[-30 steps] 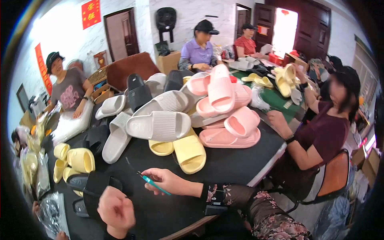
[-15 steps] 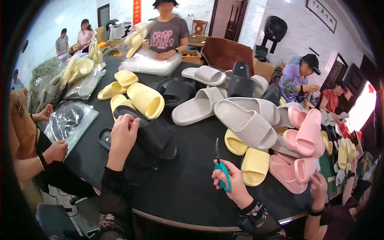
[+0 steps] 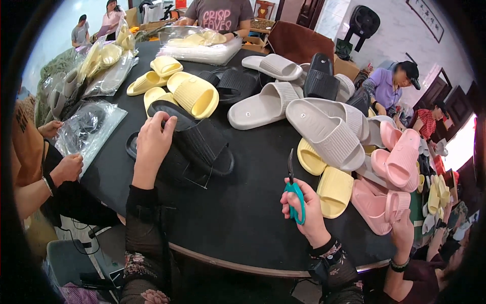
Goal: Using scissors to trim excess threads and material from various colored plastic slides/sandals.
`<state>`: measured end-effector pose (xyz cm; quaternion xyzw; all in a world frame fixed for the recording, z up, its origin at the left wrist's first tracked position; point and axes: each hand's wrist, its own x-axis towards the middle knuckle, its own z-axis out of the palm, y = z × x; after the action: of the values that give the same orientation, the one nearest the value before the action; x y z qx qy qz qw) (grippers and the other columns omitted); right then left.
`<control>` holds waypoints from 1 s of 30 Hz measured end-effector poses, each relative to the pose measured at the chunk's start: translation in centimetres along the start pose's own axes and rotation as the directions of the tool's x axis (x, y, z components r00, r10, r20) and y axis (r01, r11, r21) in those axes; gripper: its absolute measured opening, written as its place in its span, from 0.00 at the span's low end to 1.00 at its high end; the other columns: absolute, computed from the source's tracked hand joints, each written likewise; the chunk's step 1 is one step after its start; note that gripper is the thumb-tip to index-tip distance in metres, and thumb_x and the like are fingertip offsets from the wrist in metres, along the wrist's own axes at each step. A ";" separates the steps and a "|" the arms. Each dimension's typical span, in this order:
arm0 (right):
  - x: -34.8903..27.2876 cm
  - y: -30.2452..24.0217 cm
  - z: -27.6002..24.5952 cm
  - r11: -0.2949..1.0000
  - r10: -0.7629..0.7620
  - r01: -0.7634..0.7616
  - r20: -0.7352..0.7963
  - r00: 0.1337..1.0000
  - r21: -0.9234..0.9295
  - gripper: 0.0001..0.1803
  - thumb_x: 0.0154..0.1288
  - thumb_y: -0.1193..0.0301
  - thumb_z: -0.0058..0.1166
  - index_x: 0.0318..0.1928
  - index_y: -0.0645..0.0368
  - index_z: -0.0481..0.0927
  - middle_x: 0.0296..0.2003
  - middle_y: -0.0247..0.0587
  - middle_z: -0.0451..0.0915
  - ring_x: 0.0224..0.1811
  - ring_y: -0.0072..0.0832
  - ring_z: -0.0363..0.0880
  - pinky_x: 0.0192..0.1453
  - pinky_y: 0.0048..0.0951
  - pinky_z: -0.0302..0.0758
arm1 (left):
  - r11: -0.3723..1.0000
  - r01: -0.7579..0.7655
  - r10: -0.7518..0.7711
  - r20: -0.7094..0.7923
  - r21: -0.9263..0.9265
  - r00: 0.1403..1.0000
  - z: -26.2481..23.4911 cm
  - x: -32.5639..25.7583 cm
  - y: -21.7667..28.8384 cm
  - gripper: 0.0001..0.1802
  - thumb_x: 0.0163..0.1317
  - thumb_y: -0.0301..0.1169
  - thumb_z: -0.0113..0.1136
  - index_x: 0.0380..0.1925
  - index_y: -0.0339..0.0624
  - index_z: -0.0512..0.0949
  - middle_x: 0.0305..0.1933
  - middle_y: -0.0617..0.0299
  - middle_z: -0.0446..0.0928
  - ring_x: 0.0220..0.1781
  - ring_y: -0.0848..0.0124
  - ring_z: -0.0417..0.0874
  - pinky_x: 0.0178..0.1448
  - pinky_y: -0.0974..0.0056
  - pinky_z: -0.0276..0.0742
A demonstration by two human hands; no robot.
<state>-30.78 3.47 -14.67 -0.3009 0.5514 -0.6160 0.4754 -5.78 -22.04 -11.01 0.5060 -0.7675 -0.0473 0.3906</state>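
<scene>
My left hand point(image 3: 153, 144) is closed in a pinch at the end of a black slide sandal point(image 3: 205, 142) with a ribbed strap; its fingertips are partly hidden. Another black slide sandal point(image 3: 131, 145) lies partly beneath that hand. A thin loop of thread point(image 3: 196, 183) hangs by the black pair. My right hand point(image 3: 306, 210) grips small scissors point(image 3: 294, 200) by their teal handles, the slim dark blades pointing up and away from me. Just right of the scissors rest yellow slides point(image 3: 335, 192), under a pile of grey slides point(image 3: 326, 147).
Pink slides point(image 3: 397, 169) lie at the right, touched by another person's hand point(image 3: 402, 234). At the left, a co-worker's hands point(image 3: 68, 167) hold a clear bag point(image 3: 91, 134) with dark slides inside. More yellow slides point(image 3: 195, 93) and bagged pairs point(image 3: 101, 61) cover the black table's point(image 3: 243, 223) far side.
The view has tilted down, so the table sits higher in the picture. My left hand and the black sandal have shifted slightly left. The scissors stay in my right hand.
</scene>
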 end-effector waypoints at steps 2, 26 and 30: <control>0.0 0.2 0.1 1.000 -0.007 0.007 0.006 1.000 -0.015 0.20 0.66 0.70 0.52 0.56 0.61 0.68 0.30 0.36 0.74 0.25 0.18 0.74 0.26 0.19 0.71 | 0.999 0.036 -0.034 0.068 -0.026 0.997 0.0 0.1 -0.2 0.15 0.62 0.40 0.55 0.36 0.37 0.77 0.28 0.49 0.76 0.29 0.57 0.77 0.37 0.59 0.72; -0.6 0.4 -0.4 0.985 -0.160 0.157 -0.028 0.987 -0.067 0.25 0.61 0.75 0.55 0.59 0.62 0.65 0.33 0.32 0.76 0.27 0.15 0.74 0.27 0.15 0.71 | 0.459 0.678 0.469 0.805 -0.574 0.364 1.2 -4.1 6.7 0.29 0.65 0.33 0.56 0.63 0.36 0.60 0.29 0.67 0.74 0.24 0.82 0.75 0.24 0.77 0.73; -0.5 0.2 -0.3 0.975 -0.203 0.197 -0.060 0.977 -0.102 0.27 0.60 0.76 0.55 0.60 0.61 0.64 0.34 0.33 0.76 0.27 0.14 0.73 0.28 0.14 0.70 | 0.431 0.695 0.542 0.781 -0.575 0.310 2.0 -4.9 7.0 0.27 0.65 0.34 0.56 0.62 0.40 0.63 0.23 0.71 0.71 0.22 0.84 0.73 0.23 0.78 0.71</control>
<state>-30.78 4.09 -14.81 -0.3556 0.5635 -0.6437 0.3765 -11.35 -15.25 -11.80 0.1231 -0.6411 -0.7555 0.0558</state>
